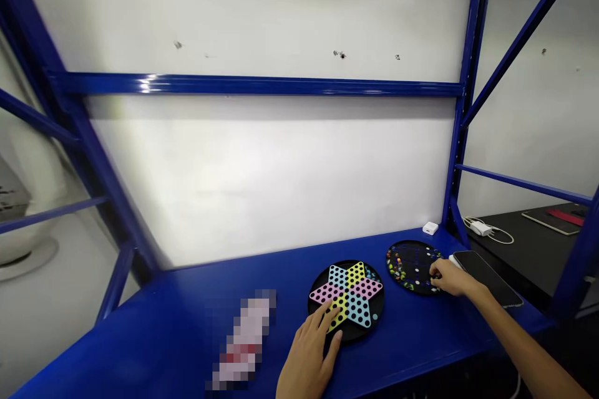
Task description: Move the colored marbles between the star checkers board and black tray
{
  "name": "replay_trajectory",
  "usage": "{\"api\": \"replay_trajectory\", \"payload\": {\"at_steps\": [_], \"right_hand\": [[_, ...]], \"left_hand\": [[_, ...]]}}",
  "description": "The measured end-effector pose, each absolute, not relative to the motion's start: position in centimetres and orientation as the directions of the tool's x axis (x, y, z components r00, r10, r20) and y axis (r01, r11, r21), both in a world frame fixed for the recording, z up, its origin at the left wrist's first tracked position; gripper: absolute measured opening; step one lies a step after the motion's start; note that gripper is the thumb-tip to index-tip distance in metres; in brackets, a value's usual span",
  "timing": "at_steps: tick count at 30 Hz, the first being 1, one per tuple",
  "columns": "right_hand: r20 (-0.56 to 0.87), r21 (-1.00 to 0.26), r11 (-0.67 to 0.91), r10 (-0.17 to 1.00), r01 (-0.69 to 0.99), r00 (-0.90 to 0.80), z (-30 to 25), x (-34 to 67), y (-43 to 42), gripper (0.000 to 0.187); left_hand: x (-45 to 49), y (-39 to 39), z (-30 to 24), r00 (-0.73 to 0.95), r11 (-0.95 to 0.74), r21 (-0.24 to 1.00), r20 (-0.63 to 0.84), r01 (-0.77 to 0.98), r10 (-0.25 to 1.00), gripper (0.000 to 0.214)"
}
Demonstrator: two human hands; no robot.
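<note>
A round black Chinese checkers board (346, 293) with a pink, yellow and blue star full of holes lies on the blue shelf. My left hand (311, 346) rests at its near left edge, fingers stretched over the yellow point, holding nothing. Some small blue marbles (371, 274) sit at the board's upper right rim. To the right is a round black tray (414, 249) with marbles of several colours (397, 269) around its rim. Over that tray's right side, my right hand (448, 276) has its fingers bent together; whatever they pinch is hidden.
A dark-screened phone (486, 277) lies right of the tray, under my right forearm. A small white box (430, 228) stands behind the tray. A pixelated pale object (246, 343) lies left of the board. Blue posts (452, 187) frame the shelf; a white charger (480, 228) is beyond.
</note>
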State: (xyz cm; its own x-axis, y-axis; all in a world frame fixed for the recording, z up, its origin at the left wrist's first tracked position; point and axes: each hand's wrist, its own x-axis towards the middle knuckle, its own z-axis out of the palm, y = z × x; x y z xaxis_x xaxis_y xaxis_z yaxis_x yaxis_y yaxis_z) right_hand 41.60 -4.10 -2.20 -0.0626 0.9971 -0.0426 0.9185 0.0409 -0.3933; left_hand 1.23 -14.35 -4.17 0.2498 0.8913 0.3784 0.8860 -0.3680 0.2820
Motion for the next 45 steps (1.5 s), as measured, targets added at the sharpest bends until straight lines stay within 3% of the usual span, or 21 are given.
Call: {"api": "replay_trajectory", "payload": {"at_steps": [3, 15, 18, 22, 25, 29, 40, 43, 45], "right_hand": [[-0.013, -0.475, 0.088, 0.994, 0.875, -0.107, -2.9, 42.2, -4.4, 0.012], [-0.135, -0.654, -0.074, 0.991, 0.753, -0.020, -2.6, 41.2, -4.1, 0.010], [-0.102, -0.642, -0.046, 0.994, 0.765, -0.026, -2.6, 41.3, -4.1, 0.010], [0.101, -0.570, 0.094, 0.994, 0.816, -0.044, -2.5, 40.1, -4.2, 0.013], [0.165, -0.564, 0.184, 0.980, 0.805, -0.108, -2.6, 37.8, -4.2, 0.021], [0.150, -0.545, 0.213, 0.976, 0.811, -0.156, -3.1, 35.1, -3.6, 0.024], [0.038, -0.460, 0.030, 0.999, 0.888, -0.015, -3.4, 33.3, -2.3, 0.005], [0.049, -0.556, 0.076, 0.997, 0.828, -0.058, -3.2, 33.6, -2.3, 0.005], [0.031, -0.706, 0.062, 0.998, 0.706, -0.057, -2.7, 34.4, -2.2, 0.013]], "left_hand": [[1.3, -14.3, -4.0, 0.251, -0.367, 0.287, 0.369, 0.885, 0.895, 0.042], [1.3, -14.3, -3.5, 0.241, -0.346, 0.292, 0.342, 0.891, 0.908, 0.042], [1.4, -14.4, -3.5, 0.245, -0.354, 0.292, 0.351, 0.889, 0.904, 0.042], [1.4, -14.4, -3.6, 0.236, -0.347, 0.290, 0.354, 0.892, 0.905, 0.042], [1.3, -14.3, -3.9, 0.237, -0.345, 0.284, 0.353, 0.895, 0.905, 0.042], [1.1, -14.2, -4.3, 0.248, -0.369, 0.278, 0.386, 0.887, 0.888, 0.043], [1.1, -14.3, -4.2, 0.254, -0.370, 0.285, 0.373, 0.884, 0.893, 0.042], [1.0, -14.3, -4.3, 0.240, -0.360, 0.292, 0.374, 0.886, 0.896, 0.042], [1.0, -14.3, -4.4, 0.238, -0.359, 0.292, 0.379, 0.886, 0.894, 0.041]]}}
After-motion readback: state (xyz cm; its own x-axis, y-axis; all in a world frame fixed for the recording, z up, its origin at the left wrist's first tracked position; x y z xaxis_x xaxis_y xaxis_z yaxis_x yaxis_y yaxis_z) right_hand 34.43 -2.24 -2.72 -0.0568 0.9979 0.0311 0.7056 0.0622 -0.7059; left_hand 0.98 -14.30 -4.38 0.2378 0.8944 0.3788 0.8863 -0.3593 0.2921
